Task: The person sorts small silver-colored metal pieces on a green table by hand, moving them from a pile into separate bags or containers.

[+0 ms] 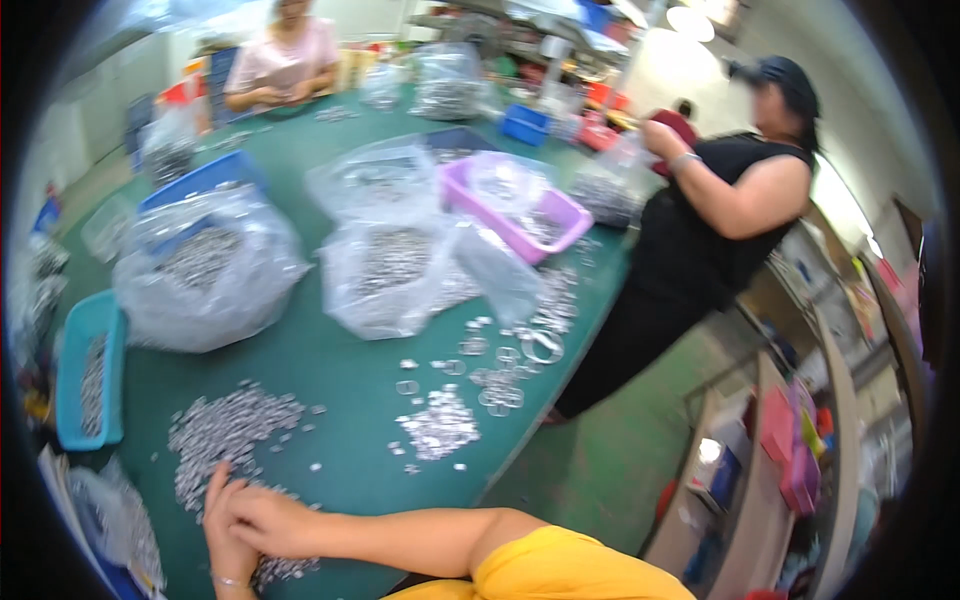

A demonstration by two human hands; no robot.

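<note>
My left hand (226, 528) reaches up from the lower edge at the near left, a thin bracelet at its wrist. Its visible fingers stretch out at the edge of a spread pile of small grey metal pieces (235, 420). Across from the right comes my other arm in a yellow sleeve; my right hand (278, 522) lies against the left one with its fingers curled. Whatever may be between these fingers is hidden. More metal pieces show below the wrists. To the right lies a smaller heap of shiny pieces (440, 425), with several rings (500, 388) beyond it.
Open plastic bags of metal pieces (225, 315) stand on the green table (330, 390). Around them are a turquoise tray (120, 370), a purple basket (515, 238) and a blue bin (525, 125). One person in black stands at the right edge; another in pink sits at the far side.
</note>
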